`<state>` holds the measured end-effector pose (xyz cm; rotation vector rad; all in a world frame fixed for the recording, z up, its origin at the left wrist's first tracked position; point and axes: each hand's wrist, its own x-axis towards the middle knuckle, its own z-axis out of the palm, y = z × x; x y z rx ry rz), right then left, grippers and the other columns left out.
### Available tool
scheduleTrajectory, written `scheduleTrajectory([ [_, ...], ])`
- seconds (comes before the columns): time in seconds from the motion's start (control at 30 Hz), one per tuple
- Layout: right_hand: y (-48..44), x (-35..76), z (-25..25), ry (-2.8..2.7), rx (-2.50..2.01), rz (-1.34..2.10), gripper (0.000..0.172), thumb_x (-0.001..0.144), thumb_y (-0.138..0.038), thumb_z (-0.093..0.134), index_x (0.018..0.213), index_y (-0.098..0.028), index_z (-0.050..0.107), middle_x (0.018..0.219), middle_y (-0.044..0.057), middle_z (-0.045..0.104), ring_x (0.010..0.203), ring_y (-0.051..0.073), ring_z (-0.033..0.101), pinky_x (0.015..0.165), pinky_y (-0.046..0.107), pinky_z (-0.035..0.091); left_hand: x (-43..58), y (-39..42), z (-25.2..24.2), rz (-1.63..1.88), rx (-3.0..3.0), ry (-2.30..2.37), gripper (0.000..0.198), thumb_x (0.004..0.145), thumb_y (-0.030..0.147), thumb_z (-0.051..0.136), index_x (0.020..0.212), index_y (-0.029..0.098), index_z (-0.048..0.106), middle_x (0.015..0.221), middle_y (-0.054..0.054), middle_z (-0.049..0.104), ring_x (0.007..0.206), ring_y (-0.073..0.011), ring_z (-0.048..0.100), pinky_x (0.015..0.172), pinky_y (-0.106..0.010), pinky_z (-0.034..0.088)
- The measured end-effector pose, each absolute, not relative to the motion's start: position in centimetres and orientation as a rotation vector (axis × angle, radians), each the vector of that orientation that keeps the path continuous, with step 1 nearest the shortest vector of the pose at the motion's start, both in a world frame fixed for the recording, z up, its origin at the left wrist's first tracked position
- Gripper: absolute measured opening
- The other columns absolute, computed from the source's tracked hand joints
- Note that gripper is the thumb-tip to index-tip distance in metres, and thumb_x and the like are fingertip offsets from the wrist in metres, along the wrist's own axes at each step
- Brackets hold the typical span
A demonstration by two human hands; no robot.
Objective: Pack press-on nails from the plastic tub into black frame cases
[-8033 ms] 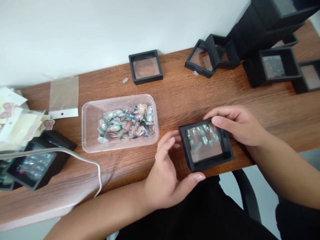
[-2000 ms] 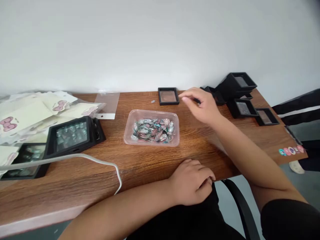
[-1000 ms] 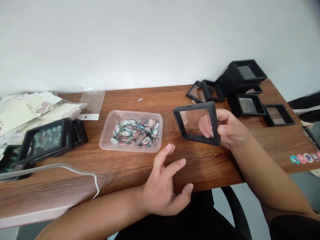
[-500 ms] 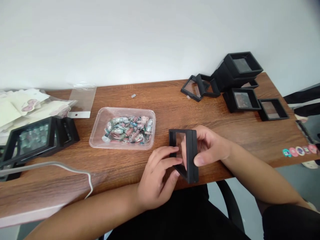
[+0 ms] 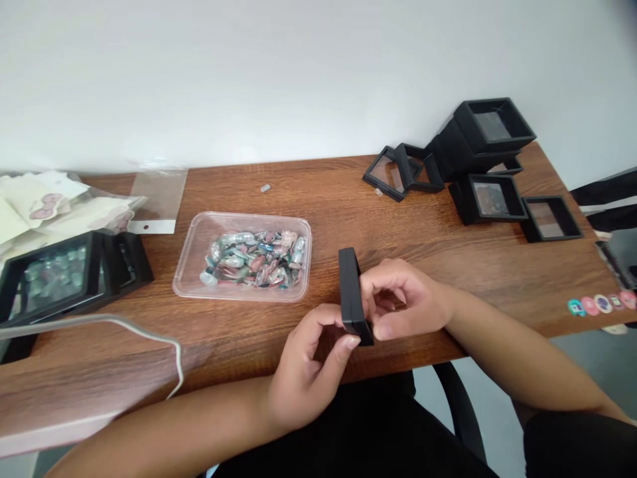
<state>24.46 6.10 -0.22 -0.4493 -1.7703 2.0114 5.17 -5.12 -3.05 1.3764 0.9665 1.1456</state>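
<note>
Upright above the table's front edge, a black display frame [image 5: 351, 292] shows its narrow side to me. My left hand [image 5: 311, 368] is closed on its lower left part, with the thumb at the bottom corner and the fingers partly hidden behind it. From the other side my right hand [image 5: 408, 299] grips it, fingers curled against the face, thumb near the lower edge. The clear windows of this frame are turned out of sight. Left of it stands a clear plastic tub [image 5: 182, 269] with many glossy press-on nails [image 5: 256, 259] in teal, pink and silver.
At the back right, more black frames [image 5: 492, 126] are stacked and scattered. Frames with nails inside [image 5: 54, 275] lie at left beside pale cards [image 5: 54, 206] and a clear bag [image 5: 159, 196]. A white cable [image 5: 124, 325] crosses the front left. Round stickers [image 5: 602, 303] line the right edge.
The black display frame has turned so its narrow side faces me and its window no longer shows. It has shifted slightly left, and my right hand with it.
</note>
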Motion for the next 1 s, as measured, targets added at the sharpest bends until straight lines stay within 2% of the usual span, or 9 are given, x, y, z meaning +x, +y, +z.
scheduleTrajectory([
  [0.2,5.4,24.3,-0.9,-1.979,-0.534,1.832,0.017,0.073,-0.024,0.076,0.072,-0.016,0.061,0.06,-0.004,0.06,0.047,0.005,0.049,0.042,0.016,0.038,5.3,-5.0,-2.9,1.209,1.347,0.887,0.026,0.095,0.01,0.056,0.118,0.023,0.052,0.1,-0.002,0.064,0.09,-0.0122,0.063,0.084,-0.025,0.053],
  [0.37,6.0,24.2,-1.8,-1.959,-0.472,1.898,0.012,0.08,-0.027,0.067,0.081,-0.015,0.066,0.069,0.001,0.067,0.057,0.009,0.059,0.054,0.021,0.049,5.2,-4.6,-2.9,1.239,1.543,0.938,0.059,0.082,0.003,0.069,0.132,0.025,0.047,0.107,-0.003,0.06,0.095,-0.0138,0.061,0.088,-0.028,0.053],
  [0.43,6.1,24.3,-1.8,-1.965,-0.434,1.888,0.011,0.081,-0.024,0.064,0.087,-0.015,0.068,0.075,0.003,0.07,0.063,0.011,0.062,0.059,0.023,0.052,5.3,-4.5,-2.8,1.248,1.599,0.952,0.065,0.08,0.002,0.069,0.136,0.025,0.045,0.106,-0.002,0.059,0.094,-0.013,0.06,0.088,-0.027,0.052],
  [0.53,5.8,24.2,-1.5,-2.028,-0.445,1.778,0.014,0.075,-0.016,0.061,0.087,-0.017,0.07,0.08,0.003,0.072,0.068,0.012,0.064,0.063,0.024,0.053,5.4,-4.4,-2.7,1.229,1.636,0.982,0.059,0.079,-0.002,0.065,0.13,0.023,0.048,0.103,-0.002,0.059,0.092,-0.012,0.058,0.089,-0.025,0.051],
  [0.63,5.3,24.2,-1.3,-2.104,-0.496,1.595,0.018,0.069,-0.011,0.061,0.083,-0.019,0.068,0.073,-0.002,0.068,0.065,0.011,0.06,0.061,0.023,0.05,5.4,-4.3,-2.6,1.205,1.598,0.993,0.05,0.079,-0.003,0.059,0.121,0.023,0.051,0.101,-0.002,0.059,0.094,-0.0126,0.059,0.089,-0.026,0.051],
  [0.73,5.1,24.2,-1.2,-2.152,-0.466,1.519,0.008,0.074,-0.023,0.071,0.079,-0.019,0.065,0.068,-0.002,0.062,0.063,0.011,0.056,0.06,0.024,0.048,5.4,-4.4,-2.6,1.186,1.557,0.937,0.048,0.078,-0.004,0.057,0.117,0.023,0.052,0.102,-0.002,0.06,0.095,-0.014,0.062,0.088,-0.027,0.052],
  [0.87,5.4,24.2,-1.3,-2.05,-0.306,1.596,0.037,0.086,-0.055,0.065,0.076,-0.018,0.064,0.067,0.001,0.062,0.063,0.013,0.056,0.063,0.027,0.048,5.2,-4.2,-2.2,1.16,1.59,0.896,0.044,0.078,-0.005,0.057,0.111,0.024,0.056,0.101,-0.003,0.063,0.094,-0.0151,0.064,0.085,-0.029,0.054],
  [0.93,5.5,24.2,-1.1,-1.978,-0.292,1.661,0.04,0.09,-0.055,0.059,0.075,-0.018,0.063,0.067,0.001,0.062,0.062,0.012,0.056,0.061,0.027,0.047,5.0,-3.9,-2.0,1.161,1.63,0.89,0.037,0.079,-0.005,0.057,0.103,0.024,0.06,0.097,-0.002,0.063,0.091,-0.0141,0.064,0.082,-0.028,0.053],
  [1.0,5.4,24.2,-0.8,-1.94,-0.345,1.69,0.032,0.092,-0.045,0.059,0.075,-0.018,0.062,0.067,0.001,0.062,0.06,0.011,0.056,0.059,0.026,0.046,4.9,-3.6,-1.9,1.159,1.671,0.887,0.033,0.082,-0.005,0.056,0.097,0.024,0.062,0.092,-0.001,0.063,0.087,-0.0138,0.062,0.081,-0.028,0.051],
])
